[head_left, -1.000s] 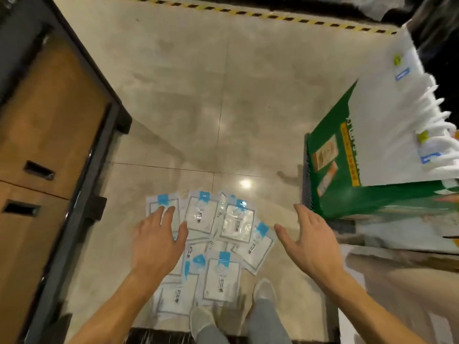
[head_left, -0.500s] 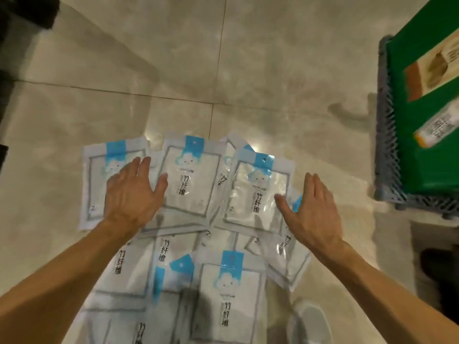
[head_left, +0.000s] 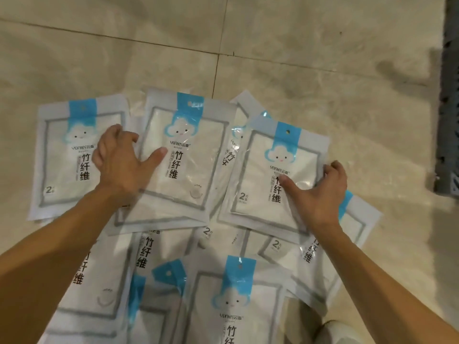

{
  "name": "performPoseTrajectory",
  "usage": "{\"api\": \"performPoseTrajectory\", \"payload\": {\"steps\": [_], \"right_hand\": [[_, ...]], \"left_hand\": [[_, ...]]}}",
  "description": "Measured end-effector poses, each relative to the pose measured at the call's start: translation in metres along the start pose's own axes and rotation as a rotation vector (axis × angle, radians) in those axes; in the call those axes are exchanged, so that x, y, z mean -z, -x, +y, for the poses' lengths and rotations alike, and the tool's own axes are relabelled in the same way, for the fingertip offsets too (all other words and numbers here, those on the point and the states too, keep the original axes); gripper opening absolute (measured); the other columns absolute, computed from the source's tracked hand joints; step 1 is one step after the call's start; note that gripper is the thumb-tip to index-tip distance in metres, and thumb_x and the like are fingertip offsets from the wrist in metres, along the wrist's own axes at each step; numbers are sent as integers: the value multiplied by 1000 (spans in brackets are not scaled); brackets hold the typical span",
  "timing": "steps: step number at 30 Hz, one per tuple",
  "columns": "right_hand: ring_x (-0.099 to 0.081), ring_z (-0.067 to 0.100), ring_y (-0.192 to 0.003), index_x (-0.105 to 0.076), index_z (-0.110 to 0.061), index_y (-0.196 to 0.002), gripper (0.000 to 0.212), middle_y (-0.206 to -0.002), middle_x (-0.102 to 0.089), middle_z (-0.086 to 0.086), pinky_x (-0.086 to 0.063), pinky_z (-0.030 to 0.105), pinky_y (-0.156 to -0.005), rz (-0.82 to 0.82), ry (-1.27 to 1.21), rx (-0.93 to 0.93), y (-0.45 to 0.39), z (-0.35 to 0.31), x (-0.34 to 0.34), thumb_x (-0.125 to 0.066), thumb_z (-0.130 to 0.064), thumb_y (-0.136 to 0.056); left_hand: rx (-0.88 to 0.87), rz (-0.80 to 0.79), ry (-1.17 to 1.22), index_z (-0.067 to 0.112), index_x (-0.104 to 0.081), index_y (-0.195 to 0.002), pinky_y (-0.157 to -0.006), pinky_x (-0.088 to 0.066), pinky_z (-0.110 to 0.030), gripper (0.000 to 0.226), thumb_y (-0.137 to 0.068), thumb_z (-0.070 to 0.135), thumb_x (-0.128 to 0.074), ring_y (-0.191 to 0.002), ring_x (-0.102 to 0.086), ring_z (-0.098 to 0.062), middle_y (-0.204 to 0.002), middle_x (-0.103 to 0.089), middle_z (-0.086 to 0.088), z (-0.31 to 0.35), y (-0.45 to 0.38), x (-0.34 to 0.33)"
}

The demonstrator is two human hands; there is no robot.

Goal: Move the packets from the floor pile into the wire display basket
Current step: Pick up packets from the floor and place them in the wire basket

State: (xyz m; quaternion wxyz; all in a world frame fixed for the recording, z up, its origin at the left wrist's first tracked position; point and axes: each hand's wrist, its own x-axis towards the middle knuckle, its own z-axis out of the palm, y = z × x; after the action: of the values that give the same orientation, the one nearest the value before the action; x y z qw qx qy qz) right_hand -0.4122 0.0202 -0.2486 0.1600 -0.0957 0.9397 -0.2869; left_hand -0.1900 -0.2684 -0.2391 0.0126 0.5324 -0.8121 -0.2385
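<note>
Left hand [head_left: 119, 162]: its fingers curl down where the far-left packet [head_left: 62, 155] and the middle packet [head_left: 183, 160] meet, with the thumb pressing on the middle one. Whether it really grips yet, the picture does not tell.
Right hand [head_left: 320, 192]: it grips the right packet [head_left: 270, 175], fingers hooked over its right edge and thumb flat on its front.
Packets: they lie flat on the floor [head_left: 323, 70], right under both hands, long sides pointing away from the person.
Pile: more packets overlap closer to the person.
Basket: not seen for sure; a grey grid edge [head_left: 447, 120] shows far right, so the right hand is nearer it.
</note>
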Motion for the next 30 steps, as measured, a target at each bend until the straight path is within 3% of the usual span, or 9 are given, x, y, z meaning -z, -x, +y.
{"api": "performPoseTrajectory", "payload": {"steps": [3, 5, 7, 9, 14, 16, 18, 23, 30], "right_hand": [[-37, 29, -139, -50, -1, -128, 84, -149, -39, 16, -31, 41, -117, 7, -100, -11, -7, -4, 9, -91, -45, -70], [-51, 23, -128, -49, -23, -116, 53, -136, -50, 12, -42, 44, -108, -6, -246, 17, -8, -10, 20, -83, -35, -76], [-68, 4, -95, -46, -29, -105, 38, -109, -61, 4, -55, 34, -84, -93, -427, -28, -7, -19, 37, -77, -14, -89], [-71, 0, -76, -48, -21, -105, 30, -98, -68, 0, -57, 24, -68, -164, -533, -71, -8, -31, 57, -68, 0, -95], [-75, 23, -91, -60, -13, -120, 32, -105, -75, 4, -64, 36, -78, -247, -618, -155, -3, -73, 120, -69, 1, -94], [-75, 36, -93, -62, -12, -122, 31, -107, -76, 10, -63, 49, -82, -291, -619, -195, 2, -99, 151, -69, -1, -94], [-75, 35, -95, -63, -7, -126, 33, -108, -77, 13, -64, 46, -76, -352, -637, -215, 8, -127, 183, -68, -1, -95], [-72, 37, -110, -60, -5, -133, 38, -120, -74, 15, -56, 53, -96, -557, -625, -176, 28, -219, 268, -66, -4, -96], [-75, 36, -100, -60, -7, -129, 36, -112, -77, 15, -62, 51, -85, -734, -645, -62, 118, -410, 400, -67, -6, -94]], "left_hand": [[74, -9, -1, 17, -57, -105, -115, -16, -42, 53, -79, 58, -78, -139, -27, -28, -146, -35, -6, 17, 0, 21], [53, -3, 29, 18, -55, -99, -112, -22, -43, 49, -80, 57, -79, -133, -31, -29, -139, -39, -5, 20, 1, 31], [52, -24, 139, 15, -58, -95, -108, -37, -46, 50, -82, 60, -75, -122, -46, -30, -126, -51, -5, 24, 6, 40], [97, -92, 335, 6, -59, -100, -84, -51, -43, 49, -88, 52, -72, -97, -60, -27, -105, -63, -12, 36, 15, 53], [181, -162, 604, 9, -53, -126, -85, -57, -38, 37, -98, 27, -68, -99, -66, -24, -113, -68, -8, 70, 44, 99], [220, -143, 701, 10, -54, -133, -75, -58, -26, 40, -97, 20, -69, -97, -68, -18, -113, -70, -3, 79, 56, 126], [247, -157, 789, 8, -59, -133, -68, -59, -18, 37, -97, 14, -68, -96, -72, -15, -107, -72, 2, 89, 69, 161], [342, -226, 1013, 9, -64, -127, -73, -64, -35, 44, -85, 3, -73, -99, -76, -26, -110, -77, -10, 105, 109, 284], [321, -150, 1144, 14, -62, -127, -70, -65, -40, 51, -79, 0, -73, -99, -75, -32, -114, -77, -10, 115, 182, 508]]}}
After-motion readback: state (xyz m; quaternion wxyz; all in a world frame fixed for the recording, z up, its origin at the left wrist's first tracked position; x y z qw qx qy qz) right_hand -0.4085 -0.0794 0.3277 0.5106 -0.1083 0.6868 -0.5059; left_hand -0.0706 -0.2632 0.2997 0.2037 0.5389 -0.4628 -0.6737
